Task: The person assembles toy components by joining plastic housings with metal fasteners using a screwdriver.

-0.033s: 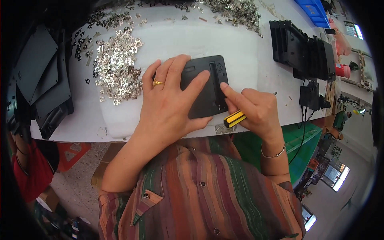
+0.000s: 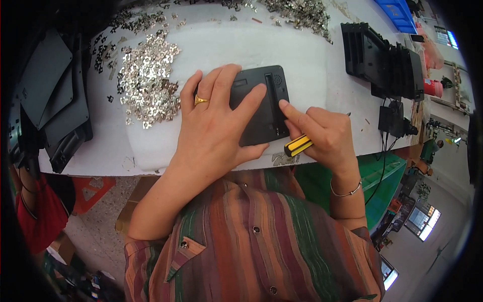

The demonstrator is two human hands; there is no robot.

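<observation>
A flat black plastic housing (image 2: pixel 255 132) with a long slot and a round grille lies on a white foam sheet (image 2: pixel 307 65). My left hand (image 2: pixel 209 118) rests spread over its left side, thumb along the near edge and fingers reaching past the far left corner. At the housing's right edge, my right hand (image 2: pixel 327 133) touches it with the index fingertip. Tucked in that hand's curled fingers is a yellow and black screwdriver (image 2: pixel 299 145), its handle sticking out to the left and its thin tip out to the right.
Small shiny metal clips (image 2: pixel 148 75) are heaped left of the housing, with another metal heap (image 2: pixel 304 17) at the back. Black housings (image 2: pixel 380 60) are stacked at right beside cabled black parts (image 2: pixel 394 119). Dark flat panels (image 2: pixel 48 80) stand at far left. A blue bin (image 2: pixel 395 15) sits back right.
Hands and housing keep nearly the same pose. The whole scene has shifted only slightly in the view.
</observation>
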